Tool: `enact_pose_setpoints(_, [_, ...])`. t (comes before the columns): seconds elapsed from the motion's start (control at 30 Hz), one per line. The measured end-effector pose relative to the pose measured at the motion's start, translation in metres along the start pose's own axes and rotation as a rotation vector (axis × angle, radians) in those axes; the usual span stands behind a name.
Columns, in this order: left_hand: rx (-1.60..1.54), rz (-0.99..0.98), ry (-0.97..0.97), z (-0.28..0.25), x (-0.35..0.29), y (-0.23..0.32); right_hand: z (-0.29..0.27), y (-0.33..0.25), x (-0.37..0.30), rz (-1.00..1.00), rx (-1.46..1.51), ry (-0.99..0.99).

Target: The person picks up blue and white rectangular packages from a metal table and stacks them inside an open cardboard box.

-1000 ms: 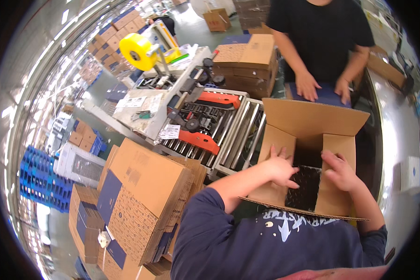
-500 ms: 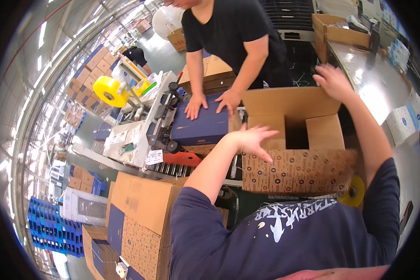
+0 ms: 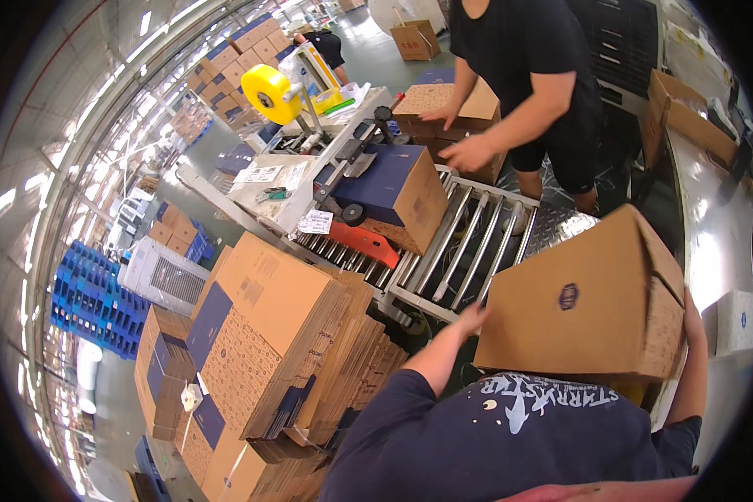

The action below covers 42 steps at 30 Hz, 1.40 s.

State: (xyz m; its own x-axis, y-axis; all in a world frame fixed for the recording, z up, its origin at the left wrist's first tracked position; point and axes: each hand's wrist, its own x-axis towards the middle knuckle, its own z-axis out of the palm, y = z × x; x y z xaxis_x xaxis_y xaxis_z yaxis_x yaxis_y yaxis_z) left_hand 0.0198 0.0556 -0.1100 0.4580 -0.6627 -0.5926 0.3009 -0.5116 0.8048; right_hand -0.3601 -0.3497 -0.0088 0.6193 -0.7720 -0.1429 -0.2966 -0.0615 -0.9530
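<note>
A brown cardboard box (image 3: 560, 293) is tilted in front of my chest, a plain face with a small dark emblem turned up. My left hand (image 3: 474, 320) grips its left edge, the fingertips partly hidden. At the opposite side my right hand (image 3: 694, 325) presses along the box, most of its fingers behind the edge. The box is held between both hands, slightly blurred. Beyond it, a blue-topped carton (image 3: 385, 188) sits at the mouth of a carton taping machine (image 3: 309, 167). A co-worker's hands (image 3: 468, 151) hover apart from that carton.
A roller conveyor (image 3: 468, 243) runs between me and the co-worker. Stacked flat cartons (image 3: 293, 335) stand at my left, with blue pallets (image 3: 100, 293) farther off. A metal-topped bench (image 3: 703, 217) is on the right, bearing an open carton (image 3: 686, 117). A yellow tape roll (image 3: 270, 94) tops the machine.
The open box has been turned so a plain face shows upward, and both my hands are now on its sides. The co-worker's hands have come off the blue-topped carton. The view has shifted.
</note>
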Motion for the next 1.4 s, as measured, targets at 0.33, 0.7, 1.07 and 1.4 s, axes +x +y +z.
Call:
enact_pose_setpoints(0.33, [-0.216, 0.589, -0.071, -0.097, -0.165, 0.14, 0.13, 0.02, -0.028, 0.231, 0.883, -0.359])
enact_pose_setpoints(0.7, [1.133, 0.577, -0.054, -0.021, -0.077, 0.151, 0.151, -0.131, -0.035, -0.561, -0.961, -0.075])
enact_pose_setpoints(1.07, [1.525, 1.118, 0.143, 0.01, -0.112, 0.168, 0.077, -0.072, 0.001, -0.394, -1.522, -0.13])
enact_pose_setpoints(1.4, [1.487, 0.628, 0.461, -0.042, -0.107, 0.139, 0.229, 0.024, -0.01, 0.328, -0.324, -0.281])
